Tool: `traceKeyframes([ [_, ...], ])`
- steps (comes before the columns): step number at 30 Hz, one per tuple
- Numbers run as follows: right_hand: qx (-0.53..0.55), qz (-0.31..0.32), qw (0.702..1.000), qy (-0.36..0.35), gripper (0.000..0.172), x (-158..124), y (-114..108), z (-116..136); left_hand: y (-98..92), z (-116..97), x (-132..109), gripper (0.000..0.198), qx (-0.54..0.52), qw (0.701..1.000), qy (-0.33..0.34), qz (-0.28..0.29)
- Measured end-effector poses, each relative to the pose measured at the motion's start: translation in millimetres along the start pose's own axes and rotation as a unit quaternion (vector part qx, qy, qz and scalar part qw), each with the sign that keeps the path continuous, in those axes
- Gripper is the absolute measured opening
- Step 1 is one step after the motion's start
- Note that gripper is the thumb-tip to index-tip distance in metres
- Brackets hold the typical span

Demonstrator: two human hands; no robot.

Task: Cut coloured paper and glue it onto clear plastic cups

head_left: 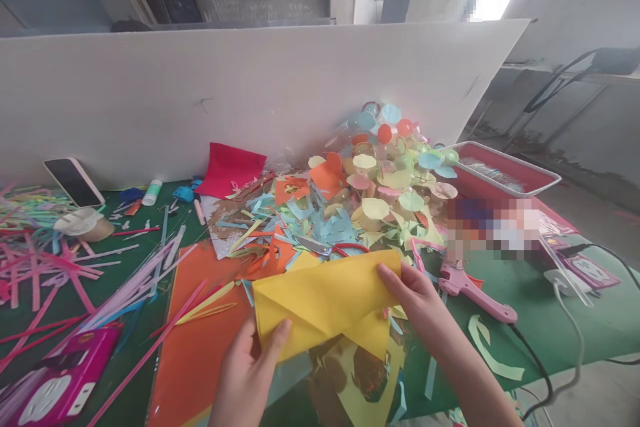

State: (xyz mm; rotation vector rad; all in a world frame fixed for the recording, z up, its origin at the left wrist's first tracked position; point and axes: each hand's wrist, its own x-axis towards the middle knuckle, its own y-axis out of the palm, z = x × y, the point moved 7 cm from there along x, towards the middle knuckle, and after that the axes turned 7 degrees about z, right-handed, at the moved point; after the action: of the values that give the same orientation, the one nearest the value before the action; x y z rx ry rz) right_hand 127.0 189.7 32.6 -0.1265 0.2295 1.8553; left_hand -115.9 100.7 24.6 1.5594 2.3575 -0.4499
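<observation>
A folded sheet of yellow paper [333, 297] is stretched between my two hands above the cluttered table. My left hand [247, 370] pinches its lower left corner, thumb on top. At the upper right corner, my right hand [420, 297] grips it with the thumb in front and the fingers behind. A loose flap hangs from the paper's lower right side. Just beyond it lie scissors [314, 245] with red handles, partly covered by scraps. Beneath the paper is a yellow-green sheet [373, 393] with pieces cut out of it.
Paper scraps [333, 227] and a heap of small plastic pieces topped with coloured paper discs [375, 208] fill the middle. Right are a pink glue gun [470, 290], cables and a red tray [543, 180]. Left are a phone [75, 181], coloured strips [123, 297] and an orange sheet [200, 347].
</observation>
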Motion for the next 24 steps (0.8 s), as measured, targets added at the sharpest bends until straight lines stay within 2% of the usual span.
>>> traceKeyframes([
  [6,0.040,-0.007,0.999,-0.002,0.050,1.3,-2.2,-7.4,1.0,0.5,-7.8,0.062,0.019,1.000,0.023,0.002],
  [12,0.044,-0.018,0.999,0.006,0.047,-9.2,-2.9,-15.3,-1.0,7.3,-20.6,0.060,0.078,0.996,0.052,-0.002],
  [19,0.027,-0.078,0.997,-0.012,0.052,-22.8,-11.8,-23.0,3.6,8.0,-35.3,0.048,0.139,0.985,0.102,-0.020],
  [24,0.022,-0.136,0.990,-0.029,0.053,-33.4,-27.3,-21.0,11.8,8.3,-36.6,0.038,0.194,0.967,0.162,0.026],
])
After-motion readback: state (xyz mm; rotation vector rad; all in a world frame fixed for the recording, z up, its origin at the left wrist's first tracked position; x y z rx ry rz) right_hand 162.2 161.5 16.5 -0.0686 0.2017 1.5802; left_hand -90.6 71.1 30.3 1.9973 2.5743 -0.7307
